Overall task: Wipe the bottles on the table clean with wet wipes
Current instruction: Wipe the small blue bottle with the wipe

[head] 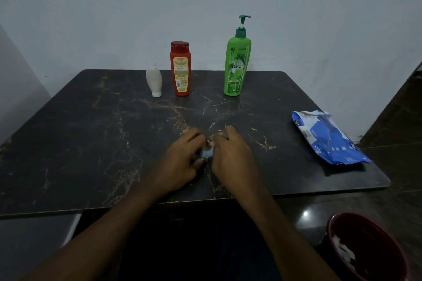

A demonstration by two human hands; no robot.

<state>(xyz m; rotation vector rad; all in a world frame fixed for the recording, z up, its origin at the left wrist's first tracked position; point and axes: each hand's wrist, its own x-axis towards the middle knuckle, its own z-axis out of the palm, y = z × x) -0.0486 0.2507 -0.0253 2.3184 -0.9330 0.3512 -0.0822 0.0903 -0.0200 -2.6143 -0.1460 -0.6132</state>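
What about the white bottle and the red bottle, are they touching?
Apart. The head view shows a strip of bare table between the white bottle and the red bottle, all the way down to their bases.

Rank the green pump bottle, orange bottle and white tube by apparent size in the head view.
1. green pump bottle
2. orange bottle
3. white tube
All stand in one far row, so nearness hardly matters.

Marbled table [91, 143] holds three bottles [180, 70], wipes pack [326, 139].
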